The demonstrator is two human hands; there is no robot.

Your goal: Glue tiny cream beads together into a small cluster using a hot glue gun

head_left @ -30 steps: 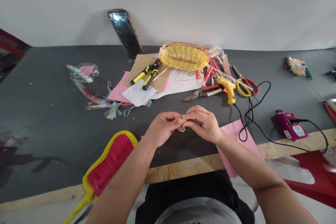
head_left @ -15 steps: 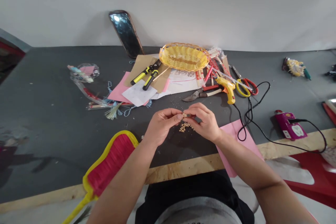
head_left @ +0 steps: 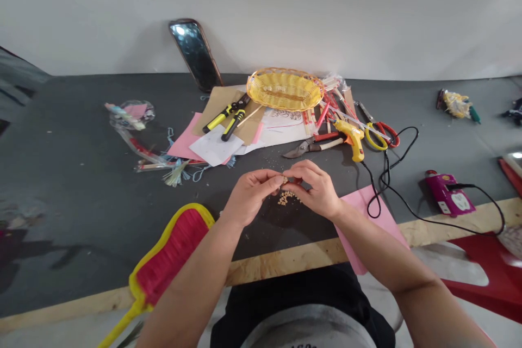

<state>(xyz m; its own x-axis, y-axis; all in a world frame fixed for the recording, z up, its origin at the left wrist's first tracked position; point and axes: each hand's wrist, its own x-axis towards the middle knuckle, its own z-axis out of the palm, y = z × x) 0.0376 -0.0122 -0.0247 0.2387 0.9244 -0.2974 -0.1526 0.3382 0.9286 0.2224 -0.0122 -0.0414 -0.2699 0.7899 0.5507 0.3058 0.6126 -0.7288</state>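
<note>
My left hand (head_left: 255,193) and my right hand (head_left: 313,187) meet fingertip to fingertip above the dark table (head_left: 269,239). Between the left thumb and fingers is a small tan cluster of bead-like pieces (head_left: 284,179), mostly covered by the fingertips. The right thumb and index finger pinch at the same cluster from the other side. Just below, partly behind the right hand, lies a loose pile of small tan pieces (head_left: 286,198). Pruning shears (head_left: 304,148) and a yellow glue gun (head_left: 353,140) rest beyond the right hand.
A yellow basket (head_left: 285,89), black-yellow pliers (head_left: 232,117), papers and scissors (head_left: 381,136) crowd the back. A phone (head_left: 196,54) leans on the wall. At left lies a red-and-yellow fan-shaped object (head_left: 173,250). The glue gun's cord runs to a purple box (head_left: 451,194) at right.
The fingertips have shifted slightly around the tan cluster, which is now more covered and a little further left. The items on the table stay in place.
</note>
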